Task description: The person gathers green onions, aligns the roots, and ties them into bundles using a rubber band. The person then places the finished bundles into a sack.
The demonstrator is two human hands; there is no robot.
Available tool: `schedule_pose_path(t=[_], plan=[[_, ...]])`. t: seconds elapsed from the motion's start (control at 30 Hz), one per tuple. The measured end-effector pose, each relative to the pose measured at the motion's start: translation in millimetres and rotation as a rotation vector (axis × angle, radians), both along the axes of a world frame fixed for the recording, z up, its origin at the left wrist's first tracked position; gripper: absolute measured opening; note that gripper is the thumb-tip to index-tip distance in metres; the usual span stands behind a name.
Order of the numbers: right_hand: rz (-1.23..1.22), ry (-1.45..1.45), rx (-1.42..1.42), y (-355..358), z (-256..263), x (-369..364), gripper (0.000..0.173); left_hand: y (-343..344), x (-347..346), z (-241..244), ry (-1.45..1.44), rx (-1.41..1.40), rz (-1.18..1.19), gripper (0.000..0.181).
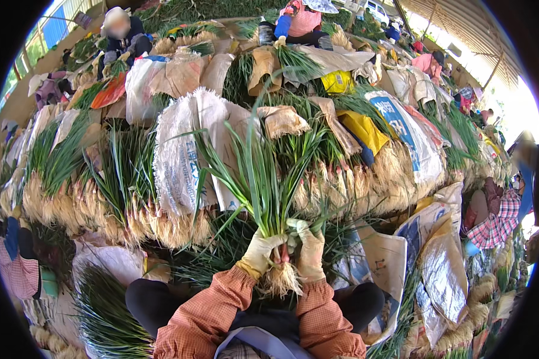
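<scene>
My left hand (261, 252), in a pale glove, grips a bunch of long-leaved green plants (262, 197), scallion-like, just above their pinkish bulb ends. The leaves fan upward and away from me. Below the hand hang the pale, stringy roots (282, 280). My right hand (311, 249), gloved as well, is at the right side of the bunch with its fingers bent towards the stems. Leaves and glove overlap there, so whether those fingers pinch anything is unclear. Both hands are in front of my folded legs.
Ahead, a long row of similar plants (139, 215) has its roots towards me, partly under white woven sacks (179, 152). Loose leaves (110, 309) lie by my left knee, folded sacks (444, 269) to my right. Several people sit around, one in a pink checked top (298, 20).
</scene>
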State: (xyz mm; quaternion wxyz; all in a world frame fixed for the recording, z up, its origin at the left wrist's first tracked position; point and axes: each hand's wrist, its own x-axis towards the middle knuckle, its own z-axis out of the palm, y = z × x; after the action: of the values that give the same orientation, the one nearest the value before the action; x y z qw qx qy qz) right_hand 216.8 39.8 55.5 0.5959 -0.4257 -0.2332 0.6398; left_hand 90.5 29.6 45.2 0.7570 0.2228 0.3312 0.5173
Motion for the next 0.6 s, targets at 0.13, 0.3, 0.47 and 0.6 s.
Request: schedule_pose_path(t=[0.13, 0.3, 0.47, 0.6], plan=[[-0.12, -0.172, 0.163, -13.8, 4.2, 8.2, 0.021, -4.8, 7.0, 8.1, 0.019, -0.027, 0.036, 0.017], [-0.023, -0.111, 0.192, -18.2, 39.0, 65.6, 0.034, -6.5, -9.5, -9.1, -0.058, -0.047, 0.145, 0.015], [0.532, -0.621, 0.323, -55.2, -28.7, 19.3, 0.022, -5.4, -14.1, -8.5, -0.001, -0.029, 0.151, 0.029], [1.026, -0.654, -0.129, -67.7, 42.0, 48.4, 0.011, -8.5, -22.0, -4.0, 0.059, -0.075, 0.121, 0.029]])
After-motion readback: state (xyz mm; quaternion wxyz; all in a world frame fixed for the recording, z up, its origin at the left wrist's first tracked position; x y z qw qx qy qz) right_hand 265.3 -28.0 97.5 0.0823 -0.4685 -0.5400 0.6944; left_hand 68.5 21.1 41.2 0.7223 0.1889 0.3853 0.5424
